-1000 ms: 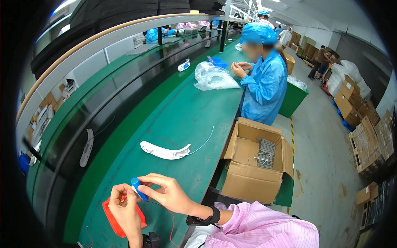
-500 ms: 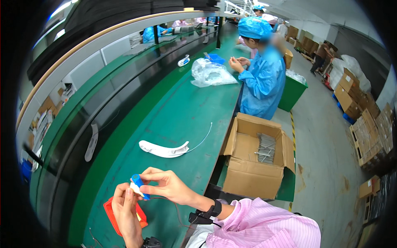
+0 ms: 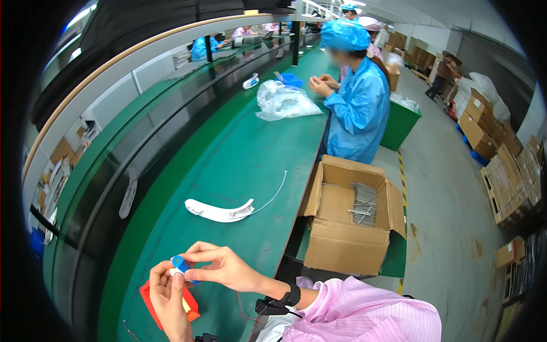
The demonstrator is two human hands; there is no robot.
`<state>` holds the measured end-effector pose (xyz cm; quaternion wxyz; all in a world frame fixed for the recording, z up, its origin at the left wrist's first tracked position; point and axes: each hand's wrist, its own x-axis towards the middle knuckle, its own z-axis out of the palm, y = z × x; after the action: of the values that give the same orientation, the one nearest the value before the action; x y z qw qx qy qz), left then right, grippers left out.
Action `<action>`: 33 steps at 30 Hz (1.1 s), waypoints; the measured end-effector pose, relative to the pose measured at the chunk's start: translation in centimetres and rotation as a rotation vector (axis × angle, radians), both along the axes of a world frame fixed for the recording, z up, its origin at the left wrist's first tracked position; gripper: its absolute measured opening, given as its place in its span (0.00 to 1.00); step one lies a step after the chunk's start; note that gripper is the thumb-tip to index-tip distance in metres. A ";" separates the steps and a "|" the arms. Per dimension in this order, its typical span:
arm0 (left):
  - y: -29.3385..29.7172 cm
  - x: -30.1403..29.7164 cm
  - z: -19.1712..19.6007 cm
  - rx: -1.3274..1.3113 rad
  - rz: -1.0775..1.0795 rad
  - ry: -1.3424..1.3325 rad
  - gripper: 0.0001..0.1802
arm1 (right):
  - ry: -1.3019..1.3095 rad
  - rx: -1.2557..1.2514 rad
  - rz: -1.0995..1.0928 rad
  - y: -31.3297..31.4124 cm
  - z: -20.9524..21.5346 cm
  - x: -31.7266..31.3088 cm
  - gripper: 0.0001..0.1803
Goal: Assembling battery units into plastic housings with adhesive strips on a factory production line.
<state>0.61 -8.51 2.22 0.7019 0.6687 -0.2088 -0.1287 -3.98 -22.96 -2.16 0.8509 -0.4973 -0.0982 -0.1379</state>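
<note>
Head view: right grip pinches blue cylinder; left grip likewise.

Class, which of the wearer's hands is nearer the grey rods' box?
Right: the right hand is left of the box in view; the left hand is farther left and lower.
</note>
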 end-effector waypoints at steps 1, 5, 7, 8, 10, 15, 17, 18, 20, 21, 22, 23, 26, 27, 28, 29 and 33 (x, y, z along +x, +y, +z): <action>-0.1 0.1 -0.2 -0.034 -0.016 0.031 0.09 | -0.016 -0.030 -0.034 -0.3 -0.6 0.1 0.19; 1.0 0.5 -0.9 -0.143 0.073 0.120 0.10 | -0.118 0.030 -0.101 1.1 -1.3 0.6 0.19; 1.5 1.1 -1.2 -0.069 0.242 -0.062 0.09 | -0.062 0.173 -0.181 0.8 -0.4 0.4 0.15; 1.8 1.4 -1.2 -0.027 0.335 -0.180 0.08 | -0.038 0.248 -0.216 -0.5 -0.1 -0.1 0.17; 3.9 2.7 -1.3 0.300 0.504 -0.440 0.07 | -0.070 0.313 -0.318 -3.9 -0.5 -0.4 0.17; 6.5 3.8 -3.3 0.925 0.549 -0.793 0.12 | -0.033 0.288 -0.454 -11.0 -0.7 -2.0 0.15; 2.3 4.1 -2.8 0.613 0.402 -0.645 0.12 | 0.025 0.279 -0.512 -12.7 -1.6 -2.6 0.18; 0.4 4.2 -3.7 0.436 0.287 -0.456 0.15 | 0.040 0.285 -0.487 -12.8 -1.7 -2.5 0.18; -4.6 4.7 -6.3 0.131 -0.079 0.254 0.28 | 0.089 0.218 -0.457 -12.6 -1.6 -2.2 0.19; -6.8 4.9 -7.1 0.106 -0.169 0.501 0.36 | 0.126 0.151 -0.447 -12.5 -1.4 -1.9 0.19; -8.2 5.8 -9.4 -0.037 -0.209 0.724 0.41 | 0.122 0.145 -0.427 -12.5 -1.2 -1.1 0.19; -9.7 6.5 -11.1 -0.182 -0.158 0.831 0.40 | 0.139 -0.039 -0.408 -12.8 -1.4 0.3 0.20; -13.5 6.6 -10.9 -0.287 -0.011 0.864 0.39 | 0.173 -0.376 -0.371 -15.5 -3.5 4.4 0.21; -14.2 6.8 -11.0 -0.281 0.017 0.889 0.36 | 0.279 -0.456 -0.221 -16.0 -3.7 5.6 0.20; -14.5 6.8 -11.2 -0.284 0.013 0.888 0.36 | 0.384 -0.533 -0.069 -16.3 -3.9 6.3 0.20; -14.7 6.8 -11.5 -0.264 -0.031 0.867 0.34 | 0.355 -0.533 0.025 -16.4 -4.2 6.5 0.19; -14.5 7.8 -12.9 -0.156 -0.053 0.724 0.22 | 0.266 -0.472 0.143 -15.6 -5.2 8.1 0.20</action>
<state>8.44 -23.01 -10.66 0.7754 0.5188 0.0265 -0.3590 4.11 -38.60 -7.33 0.7246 -0.6871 -0.0500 0.0153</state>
